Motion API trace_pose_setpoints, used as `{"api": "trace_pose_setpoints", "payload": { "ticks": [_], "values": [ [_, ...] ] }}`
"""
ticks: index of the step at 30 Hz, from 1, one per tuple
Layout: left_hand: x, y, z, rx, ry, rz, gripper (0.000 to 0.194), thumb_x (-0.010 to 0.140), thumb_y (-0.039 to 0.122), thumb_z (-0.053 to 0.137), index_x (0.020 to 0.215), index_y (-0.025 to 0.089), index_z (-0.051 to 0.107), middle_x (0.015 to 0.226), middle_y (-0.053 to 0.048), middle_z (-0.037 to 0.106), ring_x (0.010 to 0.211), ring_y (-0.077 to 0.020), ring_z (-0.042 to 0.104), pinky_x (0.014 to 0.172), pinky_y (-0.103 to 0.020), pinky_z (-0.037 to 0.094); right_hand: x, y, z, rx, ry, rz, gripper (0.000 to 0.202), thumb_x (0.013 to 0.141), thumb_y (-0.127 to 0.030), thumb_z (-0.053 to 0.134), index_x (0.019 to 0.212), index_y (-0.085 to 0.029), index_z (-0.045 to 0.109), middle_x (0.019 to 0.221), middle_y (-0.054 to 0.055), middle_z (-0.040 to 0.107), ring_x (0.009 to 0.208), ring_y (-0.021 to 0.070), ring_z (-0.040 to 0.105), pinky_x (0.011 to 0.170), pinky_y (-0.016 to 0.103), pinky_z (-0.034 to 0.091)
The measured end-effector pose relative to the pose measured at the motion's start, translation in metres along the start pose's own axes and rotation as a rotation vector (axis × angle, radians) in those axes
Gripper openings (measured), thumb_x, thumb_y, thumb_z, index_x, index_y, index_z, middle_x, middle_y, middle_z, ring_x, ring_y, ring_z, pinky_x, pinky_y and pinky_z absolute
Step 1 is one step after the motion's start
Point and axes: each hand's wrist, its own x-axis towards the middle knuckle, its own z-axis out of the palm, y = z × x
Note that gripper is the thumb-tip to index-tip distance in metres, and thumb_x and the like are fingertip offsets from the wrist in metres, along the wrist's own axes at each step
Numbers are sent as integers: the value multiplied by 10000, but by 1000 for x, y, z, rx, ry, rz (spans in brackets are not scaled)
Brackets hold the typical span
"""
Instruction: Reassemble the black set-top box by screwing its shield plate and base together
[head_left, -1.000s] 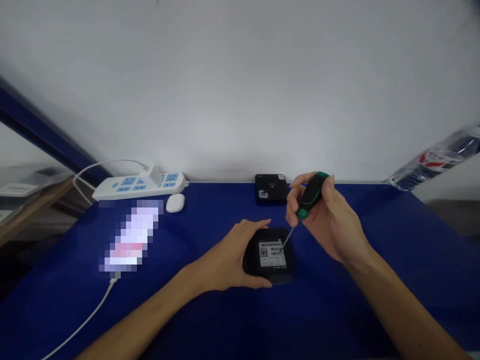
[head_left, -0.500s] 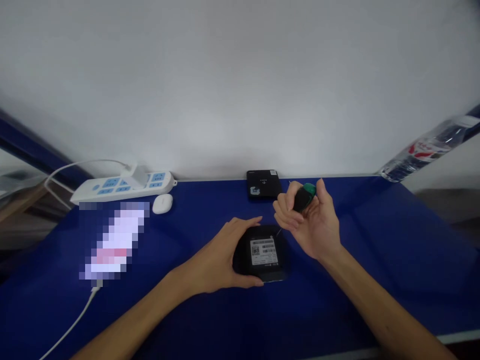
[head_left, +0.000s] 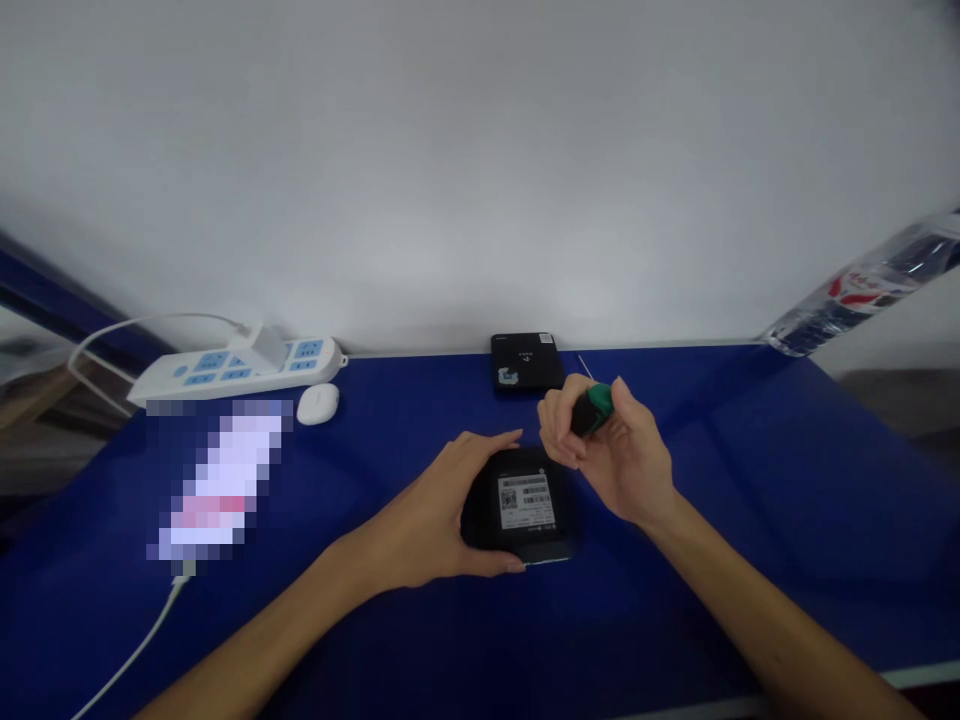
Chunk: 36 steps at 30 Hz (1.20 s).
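A black box (head_left: 551,548) with a white printed label (head_left: 525,502) lies on the blue table. My left hand (head_left: 442,515) grips it from the left, thumb along the near edge and fingers along the far edge. Above its upper right corner, my right hand (head_left: 607,440) is closed around a screwdriver (head_left: 592,410) with a green and black handle. The screwdriver's tip is hidden behind the fingers. A second black box (head_left: 527,363) sits at the back by the wall, and a thin metal rod (head_left: 585,367) shows just right of it.
On the left lie a white power strip (head_left: 240,368) with a plugged-in charger (head_left: 262,347), a small white case (head_left: 318,404) and a blurred-out phone (head_left: 217,490) on a white cable (head_left: 142,645). A plastic bottle (head_left: 862,290) leans at the back right.
My right hand has moved slightly left and down, with the screwdriver handle tilted differently. The screwdriver's shaft no longer shows over the box. The whole view has shifted a little.
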Motion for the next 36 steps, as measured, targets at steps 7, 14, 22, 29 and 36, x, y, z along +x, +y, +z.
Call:
{"api": "trace_pose_setpoints", "payload": {
  "ticks": [7,14,22,29,36],
  "values": [
    [-1,1,-1,18,-15,-17,1105,772,569,980,1660,419,339,1528,-115,575,1381,-394,593,1165,-635,497,-3,7,-3,-25,-33,20,429,1081,-553,611,876,-192,720,806,26,529,626,157,448,544,317,294],
    [-1,0,0,0,-4,4,1085,771,569,984,1645,437,355,1494,-94,584,1359,-367,605,1164,-606,506,-2,6,-3,68,32,58,307,1024,-514,722,974,-215,683,864,19,552,644,149,456,534,288,311],
    [0,0,0,-11,15,4,1094,749,564,990,1655,427,392,1504,-106,600,1351,-395,610,1145,-630,512,0,7,-3,45,70,56,301,1035,-504,744,952,-231,650,897,14,604,667,154,517,646,322,419],
    [0,3,-1,-6,5,-5,1084,756,556,990,1645,421,386,1490,-105,603,1348,-385,621,1149,-623,515,0,6,-3,19,28,76,384,1119,-535,602,945,-215,724,805,18,602,628,160,493,653,341,385],
    [0,5,-2,5,-21,-29,1097,772,579,970,1671,414,363,1582,-133,572,1419,-427,593,1222,-725,416,0,4,-1,61,49,145,643,1080,-767,518,794,-228,722,633,-7,470,575,174,387,592,346,302]
  ]
}}
